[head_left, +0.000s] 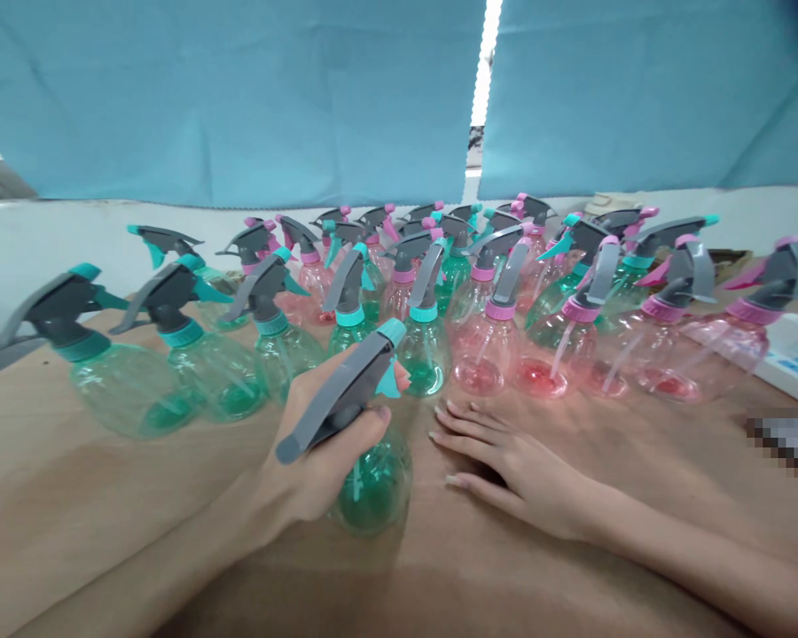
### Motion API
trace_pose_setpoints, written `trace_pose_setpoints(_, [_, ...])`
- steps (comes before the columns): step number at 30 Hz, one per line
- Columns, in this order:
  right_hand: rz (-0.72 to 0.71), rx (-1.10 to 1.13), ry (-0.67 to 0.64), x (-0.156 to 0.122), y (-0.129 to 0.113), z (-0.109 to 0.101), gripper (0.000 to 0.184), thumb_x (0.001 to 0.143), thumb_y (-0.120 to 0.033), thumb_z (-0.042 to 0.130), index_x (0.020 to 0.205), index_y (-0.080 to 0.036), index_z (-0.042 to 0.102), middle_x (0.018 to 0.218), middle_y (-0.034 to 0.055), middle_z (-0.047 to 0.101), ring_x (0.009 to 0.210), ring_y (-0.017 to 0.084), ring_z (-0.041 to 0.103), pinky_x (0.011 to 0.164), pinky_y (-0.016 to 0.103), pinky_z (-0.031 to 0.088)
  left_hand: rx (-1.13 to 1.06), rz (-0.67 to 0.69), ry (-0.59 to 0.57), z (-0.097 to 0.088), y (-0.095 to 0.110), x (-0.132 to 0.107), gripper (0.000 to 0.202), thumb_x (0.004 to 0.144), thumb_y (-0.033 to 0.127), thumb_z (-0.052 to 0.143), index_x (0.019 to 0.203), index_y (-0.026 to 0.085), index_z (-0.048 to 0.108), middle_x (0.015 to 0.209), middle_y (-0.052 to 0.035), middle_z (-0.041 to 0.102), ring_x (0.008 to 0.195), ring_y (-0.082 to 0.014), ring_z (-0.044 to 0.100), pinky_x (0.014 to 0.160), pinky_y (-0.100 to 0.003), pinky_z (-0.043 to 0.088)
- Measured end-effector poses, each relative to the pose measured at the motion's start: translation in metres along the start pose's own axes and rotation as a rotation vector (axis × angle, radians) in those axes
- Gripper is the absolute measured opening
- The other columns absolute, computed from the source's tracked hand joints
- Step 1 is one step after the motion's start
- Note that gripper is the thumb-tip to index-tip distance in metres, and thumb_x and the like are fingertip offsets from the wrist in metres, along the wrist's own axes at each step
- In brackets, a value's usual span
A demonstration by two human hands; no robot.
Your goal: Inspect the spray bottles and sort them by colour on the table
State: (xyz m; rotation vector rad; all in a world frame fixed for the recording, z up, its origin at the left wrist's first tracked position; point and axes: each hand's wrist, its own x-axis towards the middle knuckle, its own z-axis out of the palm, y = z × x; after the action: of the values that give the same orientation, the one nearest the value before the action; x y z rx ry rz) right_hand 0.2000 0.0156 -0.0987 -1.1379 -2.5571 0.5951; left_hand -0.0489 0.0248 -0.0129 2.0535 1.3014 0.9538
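My left hand is wrapped round the neck of a green spray bottle with a grey trigger head and teal nozzle, which rests on the brown table near the front centre. Just right of that bottle, my right hand lies flat on the table with its fingers stretched out and holds nothing. Behind both hands stand several upright spray bottles: green ones with teal collars to the left, pink ones with pink collars to the right.
A blue curtain hangs behind the table, with a bright gap in its middle. A white box with blue print lies at the right edge. A pixelated patch sits below it.
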Motion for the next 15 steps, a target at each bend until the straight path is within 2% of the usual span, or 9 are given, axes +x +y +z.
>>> trace_pose_setpoints(3, [0.008, -0.015, -0.013, 0.000, -0.001, -0.001, 0.056, 0.098, -0.054, 0.040, 0.145, -0.024, 0.043, 0.155, 0.0035, 0.032, 0.145, 0.026, 0.025, 0.118, 0.050, 0.022, -0.074, -0.007, -0.038, -0.002, 0.014, 0.004, 0.010, 0.081, 0.025, 0.048, 0.083, 0.024, 0.058, 0.056, 0.0072, 0.035, 0.051, -0.0119, 0.032, 0.049, -0.024, 0.029])
trace_pose_setpoints(7, [0.009, -0.015, -0.009, 0.001, -0.001, -0.001, 0.056, 0.098, -0.054, 0.040, 0.145, -0.023, 0.043, 0.155, 0.0034, 0.033, 0.145, 0.026, 0.025, 0.118, 0.050, 0.022, -0.131, -0.042, -0.058, -0.003, 0.026, 0.008, 0.006, 0.078, 0.024, 0.048, 0.081, 0.024, 0.053, 0.056, 0.0079, 0.032, 0.048, -0.0110, 0.031, 0.047, -0.025, 0.026])
trace_pose_setpoints(8, [0.007, -0.014, -0.008, 0.001, -0.001, -0.001, 0.056, 0.098, -0.053, 0.040, 0.145, -0.023, 0.044, 0.155, 0.0034, 0.033, 0.145, 0.026, 0.025, 0.118, 0.050, 0.022, -0.132, -0.057, -0.063, -0.003, 0.025, 0.008, 0.010, 0.078, 0.024, 0.048, 0.085, 0.024, 0.055, 0.055, 0.0079, 0.034, 0.047, -0.0113, 0.034, 0.046, -0.025, 0.028])
trace_pose_setpoints(10, [0.003, -0.015, -0.005, 0.000, -0.001, 0.000, 0.056, 0.098, -0.053, 0.040, 0.145, -0.023, 0.044, 0.155, 0.0034, 0.034, 0.145, 0.026, 0.025, 0.118, 0.050, 0.022, -0.122, -0.067, -0.043, -0.002, 0.023, 0.007, 0.020, 0.078, 0.023, 0.050, 0.095, 0.024, 0.060, 0.060, 0.0064, 0.047, 0.053, -0.0131, 0.046, 0.050, -0.025, 0.036])
trace_pose_setpoints(12, [0.000, -0.016, -0.004, 0.000, -0.001, 0.000, 0.055, 0.098, -0.053, 0.040, 0.145, -0.023, 0.044, 0.155, 0.0038, 0.034, 0.145, 0.026, 0.025, 0.118, 0.050, 0.022, -0.109, -0.059, 0.002, 0.000, 0.020, 0.007, 0.030, 0.078, 0.022, 0.052, 0.106, 0.025, 0.061, 0.081, 0.0026, 0.063, 0.071, -0.0161, 0.060, 0.063, -0.027, 0.048])
trace_pose_setpoints(14, [-0.001, -0.014, -0.002, 0.000, 0.000, 0.000, 0.055, 0.098, -0.053, 0.040, 0.144, -0.023, 0.045, 0.154, 0.0042, 0.034, 0.145, 0.026, 0.025, 0.118, 0.049, 0.022, -0.108, -0.050, 0.033, 0.001, 0.018, 0.006, 0.035, 0.078, 0.021, 0.053, 0.111, 0.025, 0.061, 0.102, -0.0001, 0.067, 0.088, -0.0185, 0.064, 0.076, -0.030, 0.052])
trace_pose_setpoints(15, [-0.002, -0.009, 0.001, 0.000, 0.000, 0.001, 0.055, 0.098, -0.052, 0.041, 0.144, -0.023, 0.045, 0.154, 0.0042, 0.035, 0.144, 0.026, 0.026, 0.118, 0.050, 0.022, -0.111, -0.052, 0.037, 0.002, 0.018, 0.006, 0.035, 0.078, 0.021, 0.053, 0.112, 0.025, 0.061, 0.105, -0.0007, 0.067, 0.090, -0.0190, 0.065, 0.078, -0.030, 0.052])
